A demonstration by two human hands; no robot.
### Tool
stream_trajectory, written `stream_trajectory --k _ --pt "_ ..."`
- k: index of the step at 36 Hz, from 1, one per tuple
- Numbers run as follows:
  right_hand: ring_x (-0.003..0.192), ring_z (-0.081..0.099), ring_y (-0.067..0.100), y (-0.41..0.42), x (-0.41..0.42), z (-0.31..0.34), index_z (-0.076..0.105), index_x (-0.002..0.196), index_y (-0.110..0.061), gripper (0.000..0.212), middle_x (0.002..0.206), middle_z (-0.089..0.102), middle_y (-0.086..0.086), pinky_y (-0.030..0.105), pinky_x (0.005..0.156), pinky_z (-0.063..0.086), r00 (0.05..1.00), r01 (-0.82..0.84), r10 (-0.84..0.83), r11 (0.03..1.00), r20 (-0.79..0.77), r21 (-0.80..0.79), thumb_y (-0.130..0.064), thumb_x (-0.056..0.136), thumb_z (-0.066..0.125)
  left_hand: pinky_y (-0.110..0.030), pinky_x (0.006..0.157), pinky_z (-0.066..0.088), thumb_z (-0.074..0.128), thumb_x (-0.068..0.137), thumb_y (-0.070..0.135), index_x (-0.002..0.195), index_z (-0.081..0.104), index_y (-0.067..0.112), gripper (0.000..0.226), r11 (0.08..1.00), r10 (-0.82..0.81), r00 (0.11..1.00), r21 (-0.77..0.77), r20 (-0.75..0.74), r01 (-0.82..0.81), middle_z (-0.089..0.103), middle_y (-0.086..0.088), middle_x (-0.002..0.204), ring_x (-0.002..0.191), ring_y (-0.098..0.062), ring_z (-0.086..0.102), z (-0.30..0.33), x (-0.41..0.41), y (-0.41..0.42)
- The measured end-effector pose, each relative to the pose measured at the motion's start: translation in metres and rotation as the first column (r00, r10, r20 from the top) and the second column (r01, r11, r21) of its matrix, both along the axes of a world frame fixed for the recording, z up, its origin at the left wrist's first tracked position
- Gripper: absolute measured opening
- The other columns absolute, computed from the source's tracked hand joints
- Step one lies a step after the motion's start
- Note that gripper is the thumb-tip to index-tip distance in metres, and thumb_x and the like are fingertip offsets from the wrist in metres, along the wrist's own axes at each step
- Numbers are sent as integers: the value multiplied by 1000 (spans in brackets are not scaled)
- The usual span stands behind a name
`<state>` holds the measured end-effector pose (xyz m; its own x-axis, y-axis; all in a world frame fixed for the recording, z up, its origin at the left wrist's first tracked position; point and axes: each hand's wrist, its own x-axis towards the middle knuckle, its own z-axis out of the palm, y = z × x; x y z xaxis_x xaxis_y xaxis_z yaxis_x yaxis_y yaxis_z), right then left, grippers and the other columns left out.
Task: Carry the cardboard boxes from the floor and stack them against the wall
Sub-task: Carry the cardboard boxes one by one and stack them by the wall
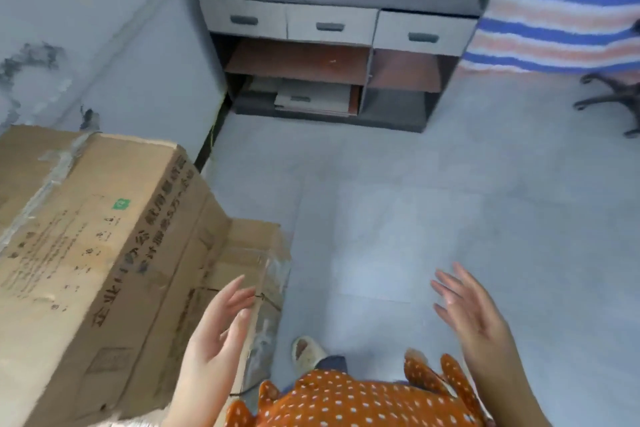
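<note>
A large printed cardboard box [93, 236] sits at the left against the pale wall [104, 45], stacked on a lower taped cardboard box [252, 253] whose top pokes out to its right. My left hand [216, 329] hovers in front of the lower box's corner with fingers straight and holds nothing. Over the grey floor, my right hand [467, 315] is raised with fingers spread, also holding nothing. Both hands are off the boxes.
A dark cabinet [336, 42] with three grey drawers and open shelves stands at the back. A striped cloth [561, 3] hangs at the upper right above a chair base [613, 97]. Grey floor [415, 201] spreads between. My slipper [306, 352] is below.
</note>
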<state>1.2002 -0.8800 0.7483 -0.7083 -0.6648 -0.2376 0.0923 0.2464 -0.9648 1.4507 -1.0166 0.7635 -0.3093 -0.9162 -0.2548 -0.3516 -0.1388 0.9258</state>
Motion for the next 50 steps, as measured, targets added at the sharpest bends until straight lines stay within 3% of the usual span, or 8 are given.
stream_trajectory --k 3,11,19,29,31,33,36,50 --pt "112 61 6 55 0 4 56 113 -42 35 113 66 -23 37 100 46 990 141 -141 989 -7 42 -49 79 61 2 76 41 51 94 13 118 56 33 32 985 -171 985 1 18 171 69 11 109 101 11 59 1 -22 13" --pt "105 64 4 229 31 1 59 115 -36 33 109 68 -19 33 94 48 879 477 -475 870 -53 120 -11 93 53 -7 82 47 48 93 10 116 58 26 30 868 -494 868 28 -55 496 71 5 103 98 0 64 -11 -83 116" --pt "104 65 4 402 98 8 65 107 -49 60 112 69 -13 31 91 50 621 781 -783 614 -40 115 -79 55 64 -26 87 53 65 62 70 110 63 43 55 595 -793 603 98 -85 797 69 12 108 99 -8 66 -19 -127 262" --pt "105 64 4 511 146 4 61 106 -57 75 112 68 -18 36 92 47 252 962 -968 251 1 105 -93 40 60 -37 88 52 52 79 26 108 66 34 33 279 -957 287 116 -51 953 69 15 105 93 -6 67 -7 -190 394" --pt "105 64 4 524 145 3 60 106 -57 61 113 68 -18 35 92 47 194 975 -981 194 12 105 -85 52 64 -37 89 51 53 90 19 105 66 41 30 224 -973 229 106 -40 969 69 14 105 95 -7 67 -9 -205 417" --pt "105 64 3 535 135 0 61 104 -57 25 113 67 -19 35 92 47 175 978 -985 175 11 112 -43 83 67 -40 94 48 53 93 13 111 65 34 30 189 -980 194 107 -43 976 69 14 106 96 -7 67 -10 -221 436" --pt "105 64 3 564 112 -15 64 110 -43 43 110 67 -21 33 92 47 144 978 -989 142 -7 152 -6 94 52 -42 97 47 54 91 20 115 59 29 26 134 -989 139 102 -47 986 68 15 108 96 -6 66 -13 -258 469" --pt "105 64 3 711 -78 -5 59 115 -38 34 112 66 -24 39 96 45 -43 991 -997 -51 -67 124 -11 95 51 -44 100 45 50 96 12 109 64 40 34 -9 -998 -5 70 -70 997 68 17 106 98 -3 65 5 -488 629"
